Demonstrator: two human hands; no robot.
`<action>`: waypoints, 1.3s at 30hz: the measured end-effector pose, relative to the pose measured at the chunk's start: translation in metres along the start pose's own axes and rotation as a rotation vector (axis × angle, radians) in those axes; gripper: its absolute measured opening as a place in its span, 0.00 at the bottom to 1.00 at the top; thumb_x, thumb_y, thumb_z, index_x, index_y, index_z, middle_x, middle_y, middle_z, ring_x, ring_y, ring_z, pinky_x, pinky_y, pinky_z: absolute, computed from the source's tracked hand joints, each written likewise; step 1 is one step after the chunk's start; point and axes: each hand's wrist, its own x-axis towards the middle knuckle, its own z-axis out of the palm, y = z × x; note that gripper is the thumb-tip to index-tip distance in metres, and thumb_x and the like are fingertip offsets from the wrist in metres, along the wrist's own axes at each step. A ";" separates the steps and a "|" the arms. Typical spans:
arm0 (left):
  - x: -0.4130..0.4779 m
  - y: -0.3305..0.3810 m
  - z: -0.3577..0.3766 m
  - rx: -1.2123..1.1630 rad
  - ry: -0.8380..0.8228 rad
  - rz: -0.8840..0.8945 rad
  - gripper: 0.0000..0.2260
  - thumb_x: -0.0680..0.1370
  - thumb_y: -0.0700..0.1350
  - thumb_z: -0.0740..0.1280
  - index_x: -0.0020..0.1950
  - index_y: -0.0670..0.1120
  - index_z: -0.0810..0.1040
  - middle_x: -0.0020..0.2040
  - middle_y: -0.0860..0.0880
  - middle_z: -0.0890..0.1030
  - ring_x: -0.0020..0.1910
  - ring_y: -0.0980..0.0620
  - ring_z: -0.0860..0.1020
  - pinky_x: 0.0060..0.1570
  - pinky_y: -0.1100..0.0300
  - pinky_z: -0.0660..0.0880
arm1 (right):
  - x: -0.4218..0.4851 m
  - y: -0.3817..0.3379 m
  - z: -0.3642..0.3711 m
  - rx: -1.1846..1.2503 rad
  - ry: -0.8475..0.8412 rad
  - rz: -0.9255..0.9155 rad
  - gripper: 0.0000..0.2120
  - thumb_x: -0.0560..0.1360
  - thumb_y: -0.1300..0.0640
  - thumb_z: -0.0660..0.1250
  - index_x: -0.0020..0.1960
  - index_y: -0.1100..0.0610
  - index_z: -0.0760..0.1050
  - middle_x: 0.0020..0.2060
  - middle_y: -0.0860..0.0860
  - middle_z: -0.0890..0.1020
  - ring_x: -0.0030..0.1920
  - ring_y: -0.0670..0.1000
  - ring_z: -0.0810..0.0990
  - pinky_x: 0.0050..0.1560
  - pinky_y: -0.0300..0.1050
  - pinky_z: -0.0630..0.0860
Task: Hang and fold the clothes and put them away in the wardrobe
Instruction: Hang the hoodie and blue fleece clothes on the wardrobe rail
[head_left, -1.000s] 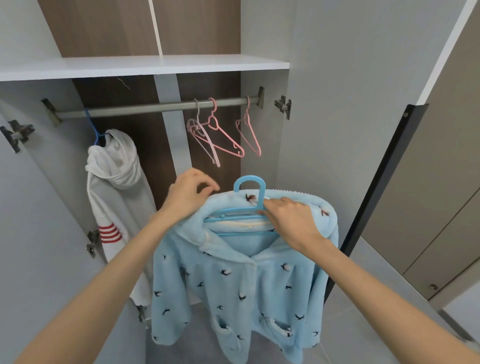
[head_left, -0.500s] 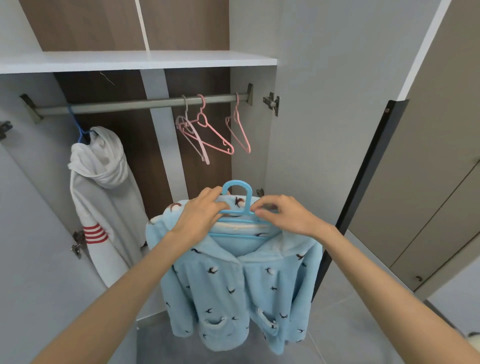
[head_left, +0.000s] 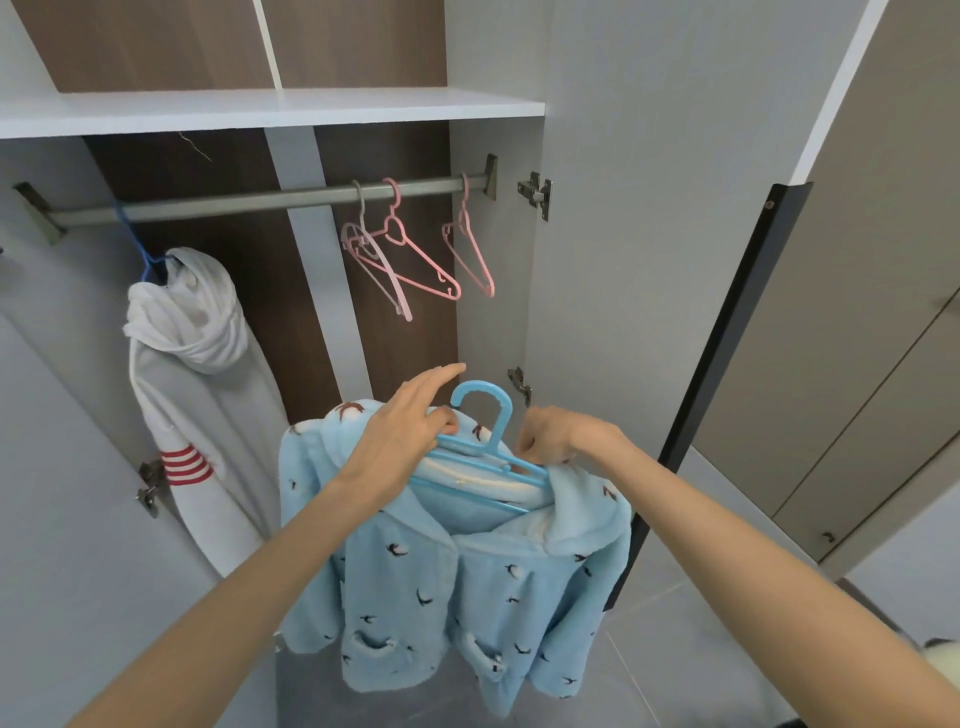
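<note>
Currently, the left hand (head_left: 405, 431) lies over the left shoulder of the blue jacket (head_left: 467, 571), index finger extended up and to the right, remaining fingers curled at the left arm of the blue hanger (head_left: 503, 421). The right hand (head_left: 563, 436) is bent at the wrist, fingertips pinching the jacket's collar fabric over the hanger's right arm. Both forearms reach forward. The jacket hangs from the hanger in front of the wardrobe opening, well below the rail (head_left: 260, 200), hook upright. On the rail, a white hooded garment (head_left: 202, 374) hangs at the left and three pink hangers (head_left: 415, 265) at the right; bare rail lies between them. The open door (head_left: 649, 260) stands just right of the jacket.
</note>
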 end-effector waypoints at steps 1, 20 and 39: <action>-0.001 0.000 0.000 -0.021 -0.015 -0.009 0.20 0.81 0.45 0.61 0.71 0.59 0.63 0.72 0.56 0.66 0.56 0.64 0.73 0.52 0.75 0.69 | 0.001 -0.002 0.004 -0.020 0.003 -0.009 0.13 0.78 0.55 0.65 0.37 0.60 0.73 0.36 0.54 0.74 0.38 0.55 0.72 0.35 0.42 0.71; -0.003 -0.004 -0.005 0.768 0.141 0.061 0.12 0.68 0.34 0.73 0.51 0.39 0.79 0.40 0.43 0.78 0.29 0.47 0.77 0.24 0.58 0.75 | -0.013 0.004 -0.002 0.203 0.248 -0.095 0.25 0.77 0.35 0.57 0.60 0.55 0.74 0.55 0.52 0.79 0.57 0.53 0.75 0.57 0.50 0.73; 0.011 -0.002 -0.017 0.583 0.108 0.009 0.29 0.81 0.42 0.63 0.78 0.45 0.52 0.76 0.44 0.60 0.72 0.45 0.64 0.71 0.50 0.63 | 0.000 0.018 -0.033 1.425 -0.305 -0.094 0.25 0.76 0.37 0.61 0.63 0.55 0.76 0.59 0.55 0.81 0.55 0.55 0.81 0.59 0.51 0.77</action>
